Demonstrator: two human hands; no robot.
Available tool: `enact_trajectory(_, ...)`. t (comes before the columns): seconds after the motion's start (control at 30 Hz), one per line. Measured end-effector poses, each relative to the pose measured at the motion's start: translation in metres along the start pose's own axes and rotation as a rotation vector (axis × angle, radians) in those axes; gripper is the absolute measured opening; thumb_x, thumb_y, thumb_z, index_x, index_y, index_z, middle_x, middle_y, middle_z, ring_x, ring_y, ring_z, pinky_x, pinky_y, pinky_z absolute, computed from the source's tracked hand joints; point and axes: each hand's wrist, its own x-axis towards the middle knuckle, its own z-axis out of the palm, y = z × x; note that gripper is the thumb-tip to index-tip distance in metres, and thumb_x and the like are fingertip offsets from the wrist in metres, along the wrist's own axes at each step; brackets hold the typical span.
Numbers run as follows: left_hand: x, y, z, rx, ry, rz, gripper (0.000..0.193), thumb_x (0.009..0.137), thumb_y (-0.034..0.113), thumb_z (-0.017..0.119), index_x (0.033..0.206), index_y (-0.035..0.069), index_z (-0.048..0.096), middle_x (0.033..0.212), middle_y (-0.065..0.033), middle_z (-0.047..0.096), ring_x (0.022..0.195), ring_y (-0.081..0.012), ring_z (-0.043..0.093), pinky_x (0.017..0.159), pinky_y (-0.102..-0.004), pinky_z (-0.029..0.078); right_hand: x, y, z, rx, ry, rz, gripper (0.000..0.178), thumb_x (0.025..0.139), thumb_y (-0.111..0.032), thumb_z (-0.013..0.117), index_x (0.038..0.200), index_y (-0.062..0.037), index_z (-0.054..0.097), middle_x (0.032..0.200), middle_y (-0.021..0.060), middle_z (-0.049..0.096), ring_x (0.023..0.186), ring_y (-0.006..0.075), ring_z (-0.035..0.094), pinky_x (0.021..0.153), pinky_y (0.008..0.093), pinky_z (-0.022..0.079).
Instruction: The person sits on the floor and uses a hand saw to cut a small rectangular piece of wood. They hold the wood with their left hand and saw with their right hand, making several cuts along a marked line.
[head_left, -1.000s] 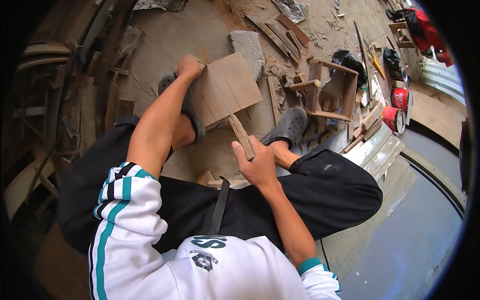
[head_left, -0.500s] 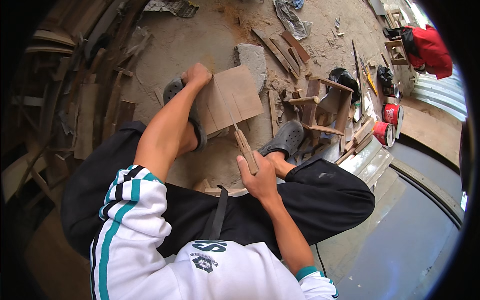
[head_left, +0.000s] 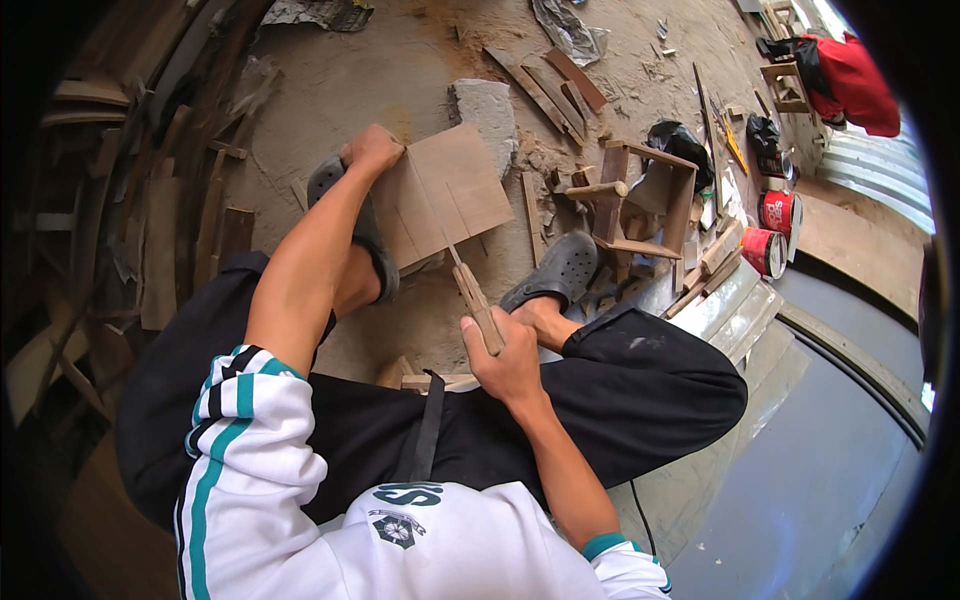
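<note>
Handsaw drawn slightly back toward the body since the earlier frame, relative to the wooden board; blade lies across it. Right hand clasps the saw's wooden handle. Left hand clamps the board's far-left corner. Board sits beside the left clog, near a concrete slab.

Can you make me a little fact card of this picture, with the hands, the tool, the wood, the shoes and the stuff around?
Left hand: curled at the far left corner of the board; its fingers are partly hidden
Right hand: closed around the saw's handle
Tool: handsaw, wooden handle, thin blade lying across the board
Wood: flat brown board with dark lines on it
Shoes: grey clogs with holes
Beyond the board: grey slab
To the right: open wooden frame, two red cans
</note>
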Motion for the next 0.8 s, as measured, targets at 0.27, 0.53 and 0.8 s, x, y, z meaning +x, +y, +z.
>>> enact_trajectory(0.27,-0.006,0.007,0.001,0.100,0.052,-0.022,0.029,0.084,0.032,0.069,0.109,0.025,0.079,0.115,-0.0070,0.074,0.108,-0.0320,0.069,0.093,-0.0420,0.052,0.055,0.023,0.027,-0.025,0.048,-0.040,0.025,0.092,-0.020,0.067,0.079,0.0004,0.060,0.065,0.0214,0.061,0.064,0.0406,0.061,0.058,0.0443,0.048)
enact_trajectory(0.53,-0.002,-0.001,0.003,0.005,0.067,0.036,0.028,0.075,0.027,0.071,0.101,0.021,0.081,0.111,-0.0142,0.074,0.109,-0.0365,0.068,0.092,-0.0452,0.050,0.041,0.034,0.028,0.001,0.079,-0.100,0.027,0.095,-0.020,0.066,0.077,-0.0008,0.060,0.061,0.0147,0.057,0.053,0.0262,0.054,0.054,0.0384,0.043)
enact_trajectory(0.8,0.008,-0.003,0.010,0.095,0.058,-0.033,0.031,0.080,0.026,0.065,0.107,0.027,0.080,0.113,-0.0061,0.075,0.109,-0.0318,0.068,0.093,-0.0431,0.052,0.013,0.007,0.011,-0.047,0.012,0.018,0.028,0.094,-0.023,0.066,0.079,0.0000,0.060,0.064,0.0185,0.058,0.057,0.0326,0.056,0.056,0.0417,0.044)
